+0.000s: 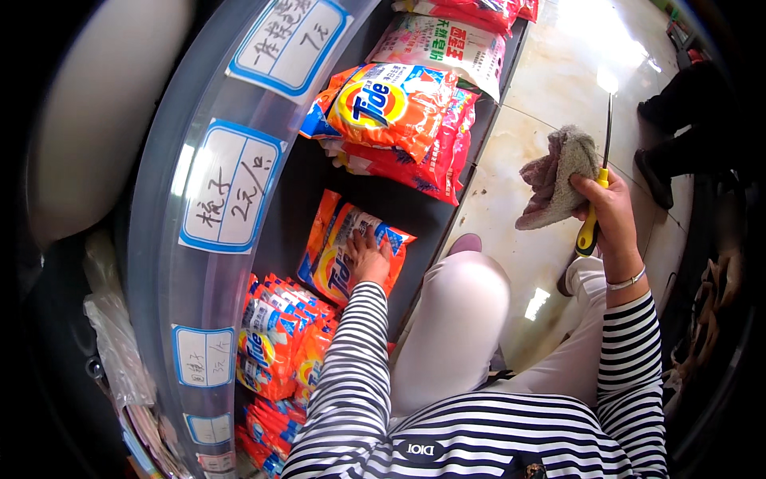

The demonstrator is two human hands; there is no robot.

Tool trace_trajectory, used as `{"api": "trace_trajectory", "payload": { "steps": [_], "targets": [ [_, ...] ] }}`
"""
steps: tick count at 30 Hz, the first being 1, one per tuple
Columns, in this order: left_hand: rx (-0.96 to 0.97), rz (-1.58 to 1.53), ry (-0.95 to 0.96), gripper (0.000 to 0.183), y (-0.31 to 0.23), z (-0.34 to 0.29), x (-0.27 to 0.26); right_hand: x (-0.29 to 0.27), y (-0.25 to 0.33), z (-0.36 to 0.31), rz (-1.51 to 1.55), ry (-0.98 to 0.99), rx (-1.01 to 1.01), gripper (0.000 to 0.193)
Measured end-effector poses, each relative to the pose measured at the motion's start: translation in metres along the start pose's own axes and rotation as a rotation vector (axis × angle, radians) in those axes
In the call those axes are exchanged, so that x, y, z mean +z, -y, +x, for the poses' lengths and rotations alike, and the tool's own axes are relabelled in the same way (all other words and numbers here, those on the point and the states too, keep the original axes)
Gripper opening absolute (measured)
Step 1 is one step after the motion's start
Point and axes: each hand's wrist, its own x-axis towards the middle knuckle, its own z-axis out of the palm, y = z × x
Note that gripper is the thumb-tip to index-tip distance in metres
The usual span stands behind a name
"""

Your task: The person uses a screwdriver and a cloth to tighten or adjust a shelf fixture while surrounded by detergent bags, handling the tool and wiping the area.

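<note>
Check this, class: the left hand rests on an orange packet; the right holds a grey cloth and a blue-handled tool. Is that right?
No: in the head view the tool handle is yellow and black, not blue. The left hand rests on an orange packet; the right hand holds a grey cloth too.

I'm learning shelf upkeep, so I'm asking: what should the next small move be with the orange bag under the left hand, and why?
Probably slide the orange bag aside a little: the left hand already lies on it, and the right hand holds a cloth away from the shelf, so moving the bag would bare the surface for wiping.
</note>
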Motion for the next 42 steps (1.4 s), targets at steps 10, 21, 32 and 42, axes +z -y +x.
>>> {"api": "trace_trajectory", "payload": {
  "steps": [10,21,32,42],
  "targets": [
    [0.034,-0.418,0.097,0.054,-0.023,0.061,-0.061,0.001,-0.004,0.003,-0.039,0.028,0.001,0.016],
    [-0.573,-1.551,-0.453,0.092,-0.088,0.209,-0.110,0.006,-0.003,0.013,0.054,-0.018,-0.012,0.017],
    [-0.087,-2.154,-0.126,0.040,-0.021,0.026,-0.173,-0.011,-0.002,0.015,0.003,-0.014,-0.041,0.016],
    [-0.721,-1.483,-0.349,0.025,0.151,-0.071,0.034,0.002,-0.006,0.007,-0.066,0.057,-0.015,0.016]
  ]
}}
